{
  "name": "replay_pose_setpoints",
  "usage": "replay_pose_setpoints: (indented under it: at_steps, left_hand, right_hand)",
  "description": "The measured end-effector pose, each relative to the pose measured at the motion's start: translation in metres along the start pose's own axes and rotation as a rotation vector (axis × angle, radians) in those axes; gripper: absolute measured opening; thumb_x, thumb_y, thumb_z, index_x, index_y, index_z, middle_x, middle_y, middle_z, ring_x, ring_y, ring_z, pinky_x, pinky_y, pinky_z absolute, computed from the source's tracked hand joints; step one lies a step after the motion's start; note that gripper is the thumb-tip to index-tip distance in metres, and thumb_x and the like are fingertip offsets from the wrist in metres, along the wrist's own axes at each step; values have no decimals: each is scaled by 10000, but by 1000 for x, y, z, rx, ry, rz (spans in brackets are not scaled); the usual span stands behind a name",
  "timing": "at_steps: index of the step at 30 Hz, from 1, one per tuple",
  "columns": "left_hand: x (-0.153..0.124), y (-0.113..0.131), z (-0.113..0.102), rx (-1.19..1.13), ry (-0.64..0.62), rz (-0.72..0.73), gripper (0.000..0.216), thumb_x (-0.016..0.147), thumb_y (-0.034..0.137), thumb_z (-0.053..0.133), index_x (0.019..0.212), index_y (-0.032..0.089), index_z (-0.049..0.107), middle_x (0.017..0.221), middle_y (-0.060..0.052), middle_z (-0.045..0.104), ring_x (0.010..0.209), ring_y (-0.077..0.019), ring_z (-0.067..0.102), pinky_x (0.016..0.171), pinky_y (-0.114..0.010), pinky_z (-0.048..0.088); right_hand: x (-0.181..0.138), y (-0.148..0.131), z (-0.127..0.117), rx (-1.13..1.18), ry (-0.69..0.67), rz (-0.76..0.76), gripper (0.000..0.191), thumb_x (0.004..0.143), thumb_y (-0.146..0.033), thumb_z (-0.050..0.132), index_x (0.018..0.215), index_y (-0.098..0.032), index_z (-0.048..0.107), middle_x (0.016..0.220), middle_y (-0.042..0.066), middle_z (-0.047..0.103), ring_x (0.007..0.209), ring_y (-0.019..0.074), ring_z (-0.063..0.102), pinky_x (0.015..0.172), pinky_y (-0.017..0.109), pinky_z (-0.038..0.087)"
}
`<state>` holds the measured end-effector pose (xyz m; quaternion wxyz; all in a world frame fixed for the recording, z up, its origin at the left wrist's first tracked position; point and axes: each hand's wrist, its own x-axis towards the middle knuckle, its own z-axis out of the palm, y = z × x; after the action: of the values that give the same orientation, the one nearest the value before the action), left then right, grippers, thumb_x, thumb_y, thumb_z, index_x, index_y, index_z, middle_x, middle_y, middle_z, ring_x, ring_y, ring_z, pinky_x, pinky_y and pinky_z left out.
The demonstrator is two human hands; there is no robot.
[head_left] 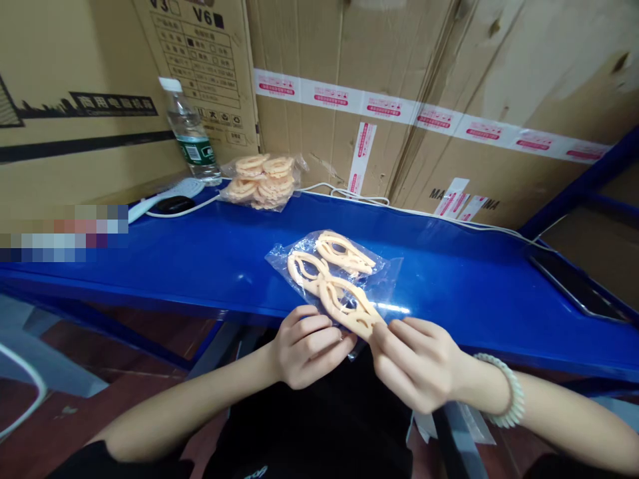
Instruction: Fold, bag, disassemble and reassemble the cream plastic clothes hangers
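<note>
Pinching the near end of a folded peach-coloured plastic hanger [347, 309], the right hand [419, 362] has thumb and fingertips clamped on it right around the near edge of the surface [200, 249]. That hanger is with a couple more in a clear plastic bag [388, 274] lying near the middle of that same edge (can't tell if the pinched end pokes out or is held through the film, sorry). Left hand [314, 346] is just beside it, fingers curled together with the tips closed on what looks like the bag's near side, though the exact grip is partly hidden. Right wrist has a pale beaded bracelet [506, 392] on

Over at the far edge, left of the middle, sits a second bag of peach hangers [262, 183], with a green-labelled water bottle [197, 146] standing just beside it toward the far left corner. Black computer mouse [174, 205] is near that corner too. A dark flat-screen device [576, 286] lies by the right edge, and big cardboard boxes [324, 40] stand behind the far edge
</note>
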<state>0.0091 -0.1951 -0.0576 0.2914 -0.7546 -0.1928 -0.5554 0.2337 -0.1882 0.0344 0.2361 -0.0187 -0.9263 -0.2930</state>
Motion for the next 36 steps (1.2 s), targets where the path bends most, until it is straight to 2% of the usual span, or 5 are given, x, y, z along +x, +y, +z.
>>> replay_pose_setpoints:
  at_steps: [9, 17, 29, 33, 36]
  left_hand:
    - [-6, 6, 7, -55, 40, -70, 204, 840, 10, 783, 981, 144, 721, 904, -8, 662, 834, -149, 657, 766, -320, 622]
    - [-3, 5, 3, -77, -9, -96, 176, 878, 16, 750, 1024, 115, 745, 913, -43, 716, 850, -178, 679, 720, -329, 595]
    - [0, 9, -4, -35, -36, -75, 150, 899, 36, 713, 993, 143, 762, 910, -44, 726, 850, -175, 660, 769, -341, 569]
    - [8, 9, -11, -114, -39, -160, 122, 854, 48, 760, 947, 118, 724, 924, -77, 722, 894, -206, 677, 791, -361, 604]
    - [15, 9, -16, -183, -31, -260, 131, 858, 16, 733, 936, 102, 672, 931, -98, 709, 882, -196, 689, 762, -328, 619]
  right_hand:
    - [26, 14, 35, -8, -76, 150, 262, 1016, -45, 458, 874, -117, 666, 850, 94, 648, 608, 186, 523, 491, 313, 433]
    - [24, 24, 24, 168, -231, 219, 175, 1010, -72, 523, 1107, -69, 667, 1010, 135, 650, 890, 247, 622, 698, 326, 557]
    - [30, 33, 41, 8, -70, 300, 276, 1072, -220, 550, 806, -170, 601, 743, 45, 590, 731, 208, 510, 543, 331, 337]
    - [25, 74, 20, 420, -222, 300, 321, 1061, -455, 590, 1094, -144, 666, 1054, 129, 671, 994, 261, 584, 808, 373, 512]
    - [9, 115, 9, 759, -307, 305, 514, 959, -585, 705, 1295, -200, 650, 1357, 142, 599, 1260, 293, 550, 1067, 472, 471]
